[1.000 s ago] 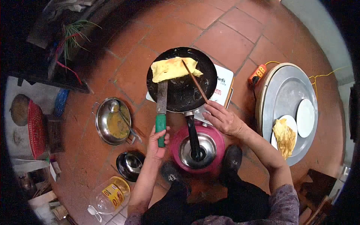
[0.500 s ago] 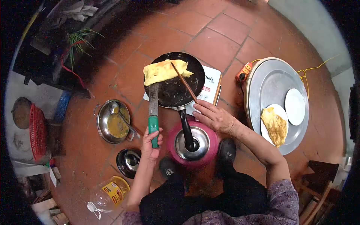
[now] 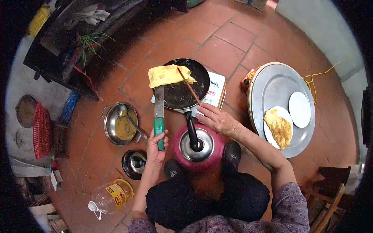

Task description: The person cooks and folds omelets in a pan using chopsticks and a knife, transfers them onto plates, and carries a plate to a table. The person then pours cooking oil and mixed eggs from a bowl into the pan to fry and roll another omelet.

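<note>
A folded yellow omelette (image 3: pixel 168 75) lies across the left part of the black frying pan (image 3: pixel 186 95), which stands on a white cooker (image 3: pixel 216 84). My left hand (image 3: pixel 158 146) is closed round the green handle of a wide-bladed knife (image 3: pixel 159 126); the blade's tip reaches under the omelette's lower edge. With its fingers pinched, my right hand (image 3: pixel 218 119) holds brown chopsticks (image 3: pixel 189 86), whose tips touch the omelette's top near its right end. The pan's black handle points down toward me, above a pink pot with a metal lid (image 3: pixel 197 153).
At left are a metal bowl of egg mixture (image 3: pixel 126 130) with a ladle, a lid (image 3: pixel 134 164) and an oil bottle (image 3: pixel 112 197). A round metal tray (image 3: pixel 254 105) at right bears a plate with cooked egg (image 3: pixel 279 130) and a white plate (image 3: pixel 300 110).
The camera view has shifted. Against the pan, the omelette has moved left, toward and slightly past the rim, with the knife and chopsticks. Both hands keep their holds.
</note>
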The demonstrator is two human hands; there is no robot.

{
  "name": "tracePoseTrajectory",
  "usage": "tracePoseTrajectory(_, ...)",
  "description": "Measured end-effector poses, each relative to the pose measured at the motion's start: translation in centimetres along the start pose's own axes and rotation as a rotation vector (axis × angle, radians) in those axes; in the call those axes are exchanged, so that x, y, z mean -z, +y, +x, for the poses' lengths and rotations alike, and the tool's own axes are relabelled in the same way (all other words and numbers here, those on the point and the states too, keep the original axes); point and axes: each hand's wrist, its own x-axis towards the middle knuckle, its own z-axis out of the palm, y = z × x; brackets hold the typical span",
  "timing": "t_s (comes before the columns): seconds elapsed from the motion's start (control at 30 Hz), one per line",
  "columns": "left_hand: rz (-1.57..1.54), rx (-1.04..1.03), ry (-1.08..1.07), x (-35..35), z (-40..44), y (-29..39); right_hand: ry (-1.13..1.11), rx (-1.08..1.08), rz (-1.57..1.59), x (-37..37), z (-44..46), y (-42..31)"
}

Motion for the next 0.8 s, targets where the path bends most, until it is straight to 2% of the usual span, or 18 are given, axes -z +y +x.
tracePoseTrajectory(0.33, 0.063, 0.013, -0.003, 0.4, -0.2, -1.1, -0.039, 0.04, -0.02, 0.6, 0.0, -0.6)
tracePoseTrajectory(0.47, -0.066, -0.007, 0.01, -0.3, -0.7, -0.6, -0.024, 0.053, -0.048, 0.8, 0.1, -0.8)
tracePoseTrajectory(0.63, -0.018, -0.026, -0.025, 0.5, -0.4, -0.8, -0.044, 0.078, -0.086, 1.0, 0.6, -1.1)
tracePoseTrajectory(0.8, -0.006, -0.002, -0.026, 0.1, -1.1, -0.3, -0.021, 0.041, -0.125, 1.5, -0.1, -1.7)
